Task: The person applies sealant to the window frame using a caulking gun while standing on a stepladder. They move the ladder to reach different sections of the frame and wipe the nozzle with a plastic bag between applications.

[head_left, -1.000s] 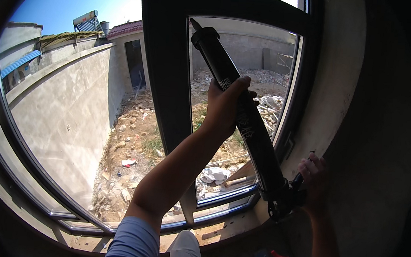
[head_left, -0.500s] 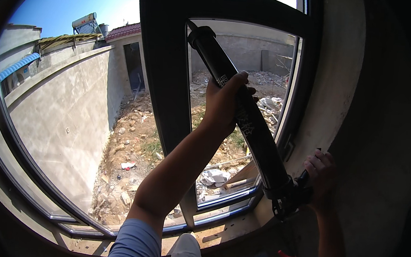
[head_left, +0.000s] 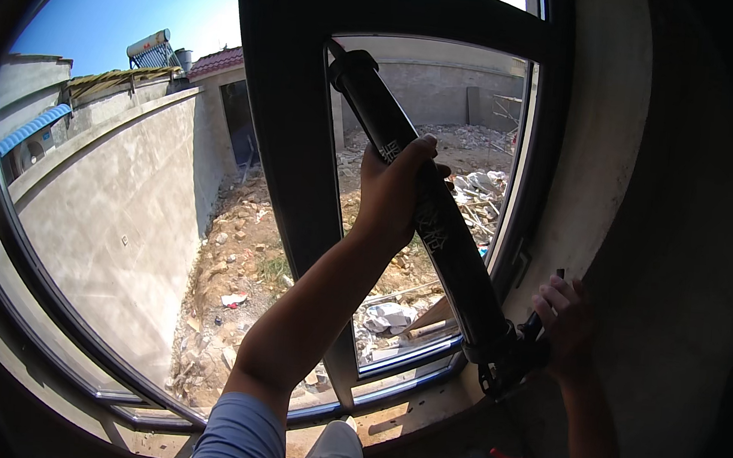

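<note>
A long black caulking gun [head_left: 458, 271] slants from lower right up to the upper left corner of the right window pane, where its nozzle tip meets the dark window frame [head_left: 291, 146]. My left hand [head_left: 395, 188] wraps around the tube near its middle. My right hand [head_left: 566, 318] grips the handle and trigger at the lower end, next to the plastered wall. Both forearms rise from the lower edge, the left in a light blue sleeve.
The dark mullion splits two panes; the sill [head_left: 386, 420] runs below. Outside lie a rubble-strewn yard [head_left: 243, 262], a grey concrete wall [head_left: 118, 209] and rooftops. The rough reveal [head_left: 598, 135] stands close on the right. A small red object [head_left: 505, 456] lies low.
The gun's nozzle has shifted slightly up and left along the pane's left edge toward the top corner. My right hand has dropped a little with the handle. Both grips are unchanged.
</note>
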Action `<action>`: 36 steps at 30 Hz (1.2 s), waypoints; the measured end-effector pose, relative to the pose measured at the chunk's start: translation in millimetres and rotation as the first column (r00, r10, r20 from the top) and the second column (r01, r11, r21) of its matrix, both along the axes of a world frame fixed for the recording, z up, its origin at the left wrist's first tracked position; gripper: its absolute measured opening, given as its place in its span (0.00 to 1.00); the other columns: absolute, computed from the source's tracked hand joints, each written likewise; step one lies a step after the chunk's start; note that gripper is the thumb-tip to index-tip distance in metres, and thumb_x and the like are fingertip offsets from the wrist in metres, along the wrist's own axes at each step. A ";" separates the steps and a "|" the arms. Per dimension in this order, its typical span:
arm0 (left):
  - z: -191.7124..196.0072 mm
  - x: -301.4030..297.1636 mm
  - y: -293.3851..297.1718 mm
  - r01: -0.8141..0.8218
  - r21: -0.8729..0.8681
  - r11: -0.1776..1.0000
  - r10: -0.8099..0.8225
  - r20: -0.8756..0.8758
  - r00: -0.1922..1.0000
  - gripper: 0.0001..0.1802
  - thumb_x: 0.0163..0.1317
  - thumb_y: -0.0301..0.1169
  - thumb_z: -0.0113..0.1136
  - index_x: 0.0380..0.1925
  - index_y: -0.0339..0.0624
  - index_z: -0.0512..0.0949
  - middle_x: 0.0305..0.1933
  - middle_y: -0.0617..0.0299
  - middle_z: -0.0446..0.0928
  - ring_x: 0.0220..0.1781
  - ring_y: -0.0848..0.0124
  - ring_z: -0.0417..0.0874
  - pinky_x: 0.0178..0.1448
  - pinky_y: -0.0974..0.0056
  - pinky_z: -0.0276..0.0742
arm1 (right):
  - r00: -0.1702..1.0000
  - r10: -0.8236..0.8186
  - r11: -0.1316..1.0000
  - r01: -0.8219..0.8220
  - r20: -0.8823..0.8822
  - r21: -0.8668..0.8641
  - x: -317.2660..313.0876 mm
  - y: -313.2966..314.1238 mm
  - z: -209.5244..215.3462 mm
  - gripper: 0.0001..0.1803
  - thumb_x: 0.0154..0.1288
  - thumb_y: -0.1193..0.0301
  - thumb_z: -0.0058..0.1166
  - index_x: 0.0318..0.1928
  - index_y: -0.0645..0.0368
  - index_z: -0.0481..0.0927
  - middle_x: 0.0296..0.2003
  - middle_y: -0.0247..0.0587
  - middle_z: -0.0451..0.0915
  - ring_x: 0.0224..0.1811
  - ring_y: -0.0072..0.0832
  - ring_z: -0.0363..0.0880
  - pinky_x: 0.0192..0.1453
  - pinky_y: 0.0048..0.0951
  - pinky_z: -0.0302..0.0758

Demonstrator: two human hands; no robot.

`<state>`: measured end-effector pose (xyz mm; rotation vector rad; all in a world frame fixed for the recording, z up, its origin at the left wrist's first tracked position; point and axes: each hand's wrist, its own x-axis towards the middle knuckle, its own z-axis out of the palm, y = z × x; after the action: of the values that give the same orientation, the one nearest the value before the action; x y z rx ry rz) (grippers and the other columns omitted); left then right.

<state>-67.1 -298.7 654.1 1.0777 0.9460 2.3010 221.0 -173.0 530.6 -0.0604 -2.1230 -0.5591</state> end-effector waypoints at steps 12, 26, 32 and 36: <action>-3.5 -1.7 6.1 0.010 -0.068 0.998 -0.015 -0.077 0.997 0.23 0.66 0.38 0.69 0.51 0.35 0.72 0.44 0.53 0.77 0.46 0.61 0.87 0.47 0.55 0.87 | 0.997 -0.012 1.000 0.012 -0.082 0.007 -5.7 8.0 -33.6 0.27 0.67 0.48 0.67 0.52 0.56 0.77 0.49 0.45 0.81 0.56 0.45 0.81 0.67 0.56 0.73; -2.9 10.5 46.7 0.081 -0.026 0.996 -0.083 -0.077 0.994 0.16 0.63 0.29 0.70 0.39 0.40 0.70 0.30 0.60 0.75 0.30 0.68 0.84 0.33 0.61 0.82 | 0.976 -0.084 0.996 0.078 -0.200 -0.038 -0.1 19.9 -59.3 0.22 0.69 0.50 0.64 0.43 0.56 0.76 0.38 0.41 0.79 0.44 0.39 0.81 0.61 0.52 0.75; -8.7 11.4 68.9 0.121 -0.067 0.990 -0.131 -0.162 0.978 0.19 0.64 0.36 0.72 0.43 0.35 0.74 0.38 0.54 0.77 0.39 0.63 0.87 0.39 0.56 0.87 | 0.963 -0.114 0.993 0.115 -0.243 -0.009 9.7 31.8 -65.2 0.19 0.69 0.54 0.62 0.39 0.56 0.75 0.33 0.40 0.78 0.38 0.37 0.81 0.59 0.51 0.76; -12.1 16.1 86.6 0.184 -0.070 0.980 -0.194 -0.172 0.966 0.18 0.64 0.35 0.71 0.42 0.34 0.75 0.35 0.55 0.77 0.37 0.63 0.87 0.38 0.57 0.86 | 0.955 -0.153 0.988 0.154 -0.253 -0.017 17.0 40.0 -75.1 0.16 0.69 0.57 0.60 0.38 0.56 0.75 0.32 0.40 0.77 0.35 0.37 0.80 0.57 0.51 0.77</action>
<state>-51.0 -212.2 642.0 1.3086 0.9216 2.0405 238.0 -133.1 455.5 -0.2837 -1.8770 -0.6115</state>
